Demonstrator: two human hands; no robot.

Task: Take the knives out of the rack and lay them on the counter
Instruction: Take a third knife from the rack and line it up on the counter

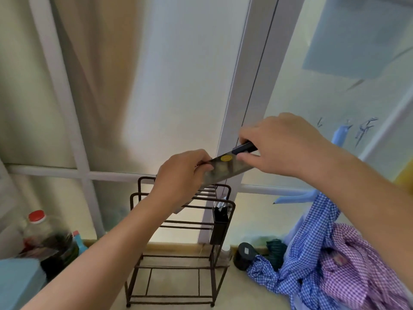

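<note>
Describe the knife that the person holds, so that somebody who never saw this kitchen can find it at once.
Find the dark wire rack standing on the counter before the window. Just above its top, both hands hold a knife: the left hand pinches the blade, the right hand grips the black handle. Its broad shiny blade carries a round yellow sticker.

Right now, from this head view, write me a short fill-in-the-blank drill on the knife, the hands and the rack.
1. The right hand grips the knife by its black ____.
2. The left hand pinches the far end of the knife's ____.
3. The round sticker on the knife is ____.
4. The knife is held above the dark wire ____.

Missing words: handle; blade; yellow; rack
</note>
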